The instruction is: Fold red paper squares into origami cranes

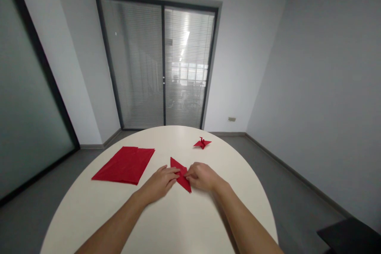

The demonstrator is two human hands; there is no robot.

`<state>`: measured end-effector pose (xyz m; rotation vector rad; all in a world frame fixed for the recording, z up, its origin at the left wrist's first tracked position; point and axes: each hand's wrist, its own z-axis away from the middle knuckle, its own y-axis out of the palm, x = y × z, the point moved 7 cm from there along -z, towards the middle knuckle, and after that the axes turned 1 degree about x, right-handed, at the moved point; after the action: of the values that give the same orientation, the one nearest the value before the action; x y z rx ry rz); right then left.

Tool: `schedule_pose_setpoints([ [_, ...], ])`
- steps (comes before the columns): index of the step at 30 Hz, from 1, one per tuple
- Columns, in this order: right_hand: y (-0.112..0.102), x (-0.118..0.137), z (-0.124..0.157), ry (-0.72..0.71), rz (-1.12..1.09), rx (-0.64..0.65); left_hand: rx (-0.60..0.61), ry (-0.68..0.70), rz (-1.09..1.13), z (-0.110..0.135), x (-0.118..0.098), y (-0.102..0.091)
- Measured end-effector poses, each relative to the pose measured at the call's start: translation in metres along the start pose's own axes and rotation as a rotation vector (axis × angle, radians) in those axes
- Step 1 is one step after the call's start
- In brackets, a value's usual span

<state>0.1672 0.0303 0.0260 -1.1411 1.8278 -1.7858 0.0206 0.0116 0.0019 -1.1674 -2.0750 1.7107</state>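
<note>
A folded piece of red paper (185,182) lies on the table between my two hands, its pointed ends toward the far left and the near right. My left hand (161,182) rests with outstretched fingers on the paper's left side. On the right side, my right hand (202,175) has its fingers curled and pinches the paper's edge. The fingers of both hands cover part of the folds. Beyond my right hand stands a finished red paper crane (203,143) with spread wings.
A stack of red paper sheets (125,165) lies to the left on the round white table (178,226). Past the table's far edge are a glass door with blinds (160,63) and a wall. A black object (351,236) is at the lower right.
</note>
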Motion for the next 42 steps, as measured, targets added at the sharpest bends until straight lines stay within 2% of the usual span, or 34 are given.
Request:
schedule_pose_setpoints([
  [7,0.004,-0.003,-0.004,0.085,-0.127,-0.098,-0.129,-0.096,-0.055,-0.002,0.004,-0.007],
  [12,0.003,0.0,-0.006,0.038,-0.225,-0.189,-0.188,-0.117,-0.004,-0.004,-0.004,-0.006],
  [17,0.004,0.001,-0.006,0.037,-0.258,-0.163,-0.197,-0.201,0.065,-0.005,-0.002,-0.001],
  [26,0.006,-0.013,-0.003,0.09,-0.268,-0.168,-0.187,-0.271,0.135,-0.004,0.001,-0.003],
  [42,0.008,-0.025,0.002,0.107,-0.356,-0.113,-0.19,-0.298,0.217,-0.002,0.003,-0.008],
])
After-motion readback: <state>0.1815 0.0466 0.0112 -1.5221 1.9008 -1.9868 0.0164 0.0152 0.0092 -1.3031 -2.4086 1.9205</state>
